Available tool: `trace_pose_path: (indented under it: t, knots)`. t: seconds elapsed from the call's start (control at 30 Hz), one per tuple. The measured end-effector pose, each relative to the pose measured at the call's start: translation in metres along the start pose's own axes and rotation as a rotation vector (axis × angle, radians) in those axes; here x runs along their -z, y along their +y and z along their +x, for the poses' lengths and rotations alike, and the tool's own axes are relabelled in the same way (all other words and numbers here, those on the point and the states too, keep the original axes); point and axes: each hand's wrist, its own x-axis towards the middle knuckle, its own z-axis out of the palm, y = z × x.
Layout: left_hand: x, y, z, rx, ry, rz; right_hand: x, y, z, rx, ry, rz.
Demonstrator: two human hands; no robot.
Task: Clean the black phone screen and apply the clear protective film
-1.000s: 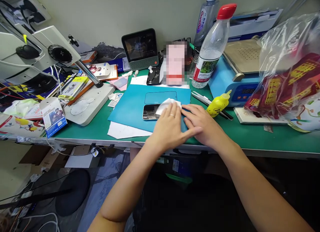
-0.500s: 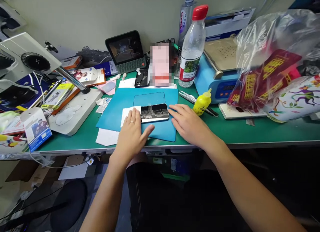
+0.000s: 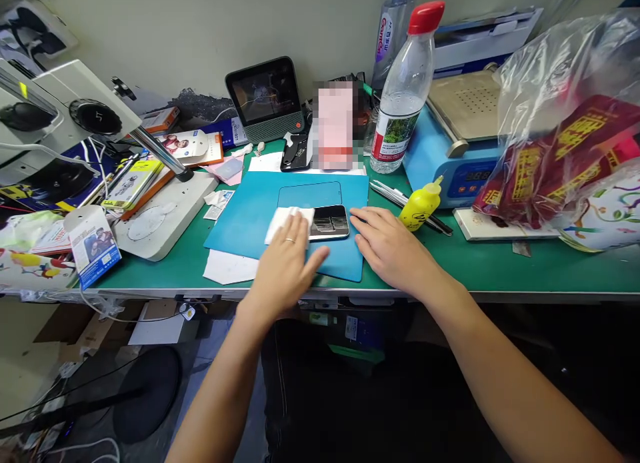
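A phone [image 3: 331, 222] with a dark, streaky-looking screen lies sideways on a blue mat [image 3: 240, 213]. My left hand [image 3: 290, 253] rests flat, fingers stretched out and thumb apart, on a white wipe [image 3: 277, 224] over the phone's left part, which is hidden. At the phone's right end, my right hand [image 3: 385, 250] lies with its fingers extended; the fingertips are at or very near the edge. Just behind the phone, a clear screen protector with a dark outline [image 3: 310, 194] lies on the mat.
To the right stand a yellow squeeze bottle [image 3: 421, 204], tweezers-like tools [image 3: 387, 192], a red-capped water bottle [image 3: 400, 110] and a blue heating device [image 3: 450, 173]. A microscope stand [image 3: 165, 216] is at left. Behind the mat sits a smart display [image 3: 265, 96].
My left hand has slid the wipe rightward over the phone, covering more of its screen. My right hand stays by the phone's right end. The whole view has shifted slightly.
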Motion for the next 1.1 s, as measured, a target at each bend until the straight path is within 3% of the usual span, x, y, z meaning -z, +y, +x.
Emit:
trace_pose_path:
  t: [0.07, 0.13, 0.2, 0.37, 0.43, 0.5, 0.67, 0.77, 0.83, 1.0, 1.1]
  knots:
    - [0.003, -0.019, -0.003, 0.062, -0.004, 0.004, 0.002, -0.002, 0.000, -0.003, -0.006, -0.004]
    - [0.003, -0.023, -0.003, 0.084, -0.001, 0.010, 0.002, -0.003, 0.000, 0.001, -0.006, -0.010]
    - [0.001, -0.010, 0.003, 0.052, 0.008, 0.016, 0.001, -0.002, 0.001, 0.004, 0.000, -0.014]
    - [-0.009, 0.047, 0.026, -0.130, -0.005, -0.043, -0.003, 0.004, 0.000, -0.003, 0.011, 0.016]
    - [-0.010, 0.054, 0.030, -0.164, -0.006, -0.074, -0.004, 0.006, 0.000, 0.004, 0.014, 0.034]
    - [-0.008, 0.045, 0.030, -0.162, -0.006, -0.080, -0.004, 0.007, 0.000, 0.021, 0.010, 0.029]
    - [0.001, -0.013, 0.013, 0.041, 0.008, -0.013, 0.000, 0.002, 0.001, 0.013, -0.007, -0.011]
    - [0.002, -0.024, 0.006, 0.130, 0.027, 0.003, 0.001, 0.000, 0.001, 0.008, -0.006, -0.014]
    - [-0.001, -0.011, 0.005, 0.137, 0.052, 0.019, 0.001, 0.001, 0.002, 0.014, 0.000, -0.013]
    - [-0.010, 0.052, 0.014, 0.018, 0.044, -0.018, -0.003, 0.007, 0.001, 0.040, 0.027, 0.002]
    - [-0.011, 0.066, 0.018, -0.038, 0.044, -0.037, -0.006, 0.010, 0.001, 0.061, 0.043, 0.003]
